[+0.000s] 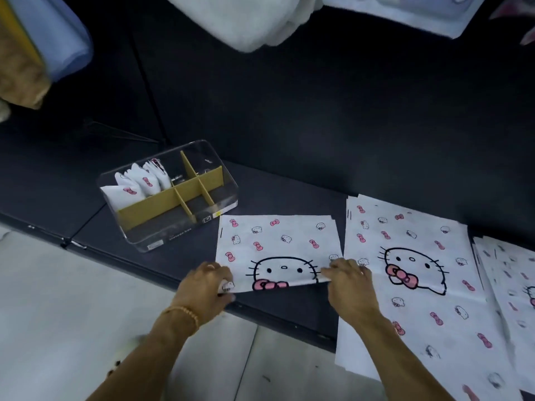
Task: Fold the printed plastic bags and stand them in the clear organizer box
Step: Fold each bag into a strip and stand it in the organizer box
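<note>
A white plastic bag (279,244) printed with a cat face and pink bows lies folded in half on the dark shelf. My left hand (206,287) pinches its near left corner. My right hand (348,280) pinches the near right corner at the fold edge. To the left and farther back stands the clear organizer box (162,235) with tan cardboard dividers. Several folded bags (139,182) stand upright in its far left compartment.
A stack of flat printed bags (417,285) lies to the right and hangs over the shelf's front edge, with more bags (509,282) at the far right. White cloth (246,18) hangs above. Pale floor (58,299) lies below the shelf edge.
</note>
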The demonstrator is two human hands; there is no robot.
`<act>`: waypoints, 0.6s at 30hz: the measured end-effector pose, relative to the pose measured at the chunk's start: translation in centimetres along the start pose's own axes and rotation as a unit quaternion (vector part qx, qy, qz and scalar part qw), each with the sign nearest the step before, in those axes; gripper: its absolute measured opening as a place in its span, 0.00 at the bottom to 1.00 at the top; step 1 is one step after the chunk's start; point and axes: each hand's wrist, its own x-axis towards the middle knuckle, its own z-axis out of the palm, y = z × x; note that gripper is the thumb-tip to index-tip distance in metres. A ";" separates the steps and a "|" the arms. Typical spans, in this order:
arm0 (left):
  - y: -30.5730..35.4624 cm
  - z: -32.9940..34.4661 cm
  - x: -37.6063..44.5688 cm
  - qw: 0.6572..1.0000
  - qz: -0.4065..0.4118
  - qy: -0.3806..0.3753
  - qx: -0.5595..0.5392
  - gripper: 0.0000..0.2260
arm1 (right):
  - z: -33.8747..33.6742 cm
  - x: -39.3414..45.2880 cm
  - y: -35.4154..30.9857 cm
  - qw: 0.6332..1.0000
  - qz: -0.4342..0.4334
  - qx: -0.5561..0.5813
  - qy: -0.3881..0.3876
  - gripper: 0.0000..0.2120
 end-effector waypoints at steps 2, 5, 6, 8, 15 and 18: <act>0.2 1.4 0.1 1.000 0.000 -0.024 -0.019 0.21 | 1.2 -0.2 0.2 0.998 0.013 0.027 -0.054 0.26; 1.0 2.6 1.9 0.998 0.033 0.044 -0.011 0.20 | 1.8 -0.1 0.1 0.997 0.028 0.036 -0.058 0.25; 1.3 2.9 2.6 0.998 0.044 0.039 0.006 0.22 | 1.9 0.0 0.0 0.998 0.029 0.034 -0.044 0.22; 1.5 3.9 3.6 0.998 0.050 0.000 0.036 0.27 | 2.3 -0.1 -0.1 0.999 0.029 0.038 0.006 0.18; 0.8 6.3 2.6 0.990 0.068 -0.029 0.119 0.32 | 3.2 2.8 -4.7 0.995 -0.067 0.074 0.023 0.26; 0.3 6.5 1.9 0.992 0.056 -0.001 0.116 0.33 | 4.5 4.1 -6.4 0.993 -0.097 0.059 -0.036 0.30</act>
